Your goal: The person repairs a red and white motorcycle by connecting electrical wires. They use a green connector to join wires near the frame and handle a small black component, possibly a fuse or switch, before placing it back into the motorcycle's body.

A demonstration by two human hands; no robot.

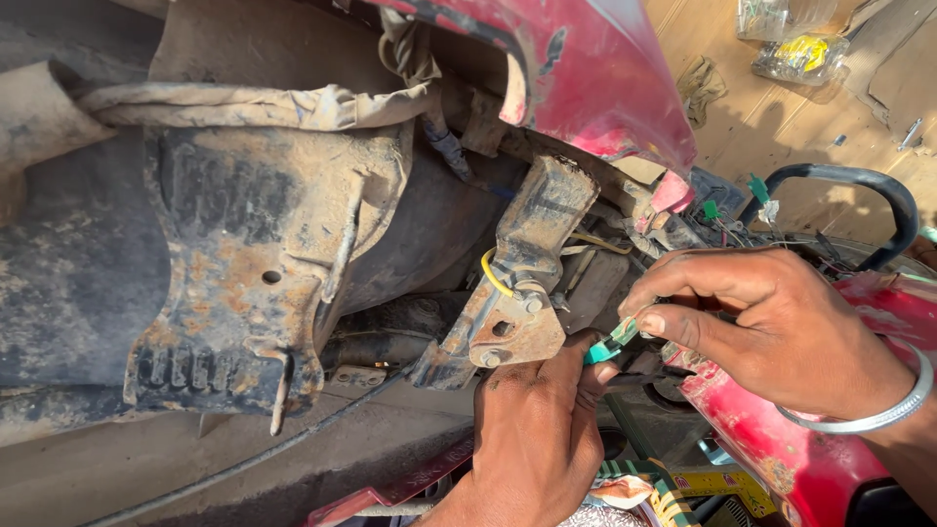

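Head camera view, looking down into the exposed underside of a red motor scooter. Dented, scratched red body panels (595, 78) curve across the top, and another red panel (781, 439) sits at lower right. Below them the frame is bare metal caked in dry brown mud. At left hangs a broad, flat rusty plate (244, 283) with a small round hole and a ribbed lower edge. At centre a narrower rusty bracket (517, 293) slopes downward, fastened with two bolts, and a thin yellow wire (488, 275) loops beside it. A black tubular grab rail (859, 190) arcs at upper right, with a tangle of thin wires and small green connectors (732, 200) next to it. A dirty grey cloth strip (254, 105) drapes across the upper left.

Both hands meet just right of the bracket, on a small green plastic wire connector (613, 342). The left hand (537, 429) rises from the bottom edge, back toward the camera, its fingers closed and pinching the connector's lower end. The right hand (771, 322) reaches in from the right with the wrist bent, thumb and forefinger pressed together on the connector's upper end. A plain silver metal bangle (878, 410) circles the right wrist. Both hands are dusty.
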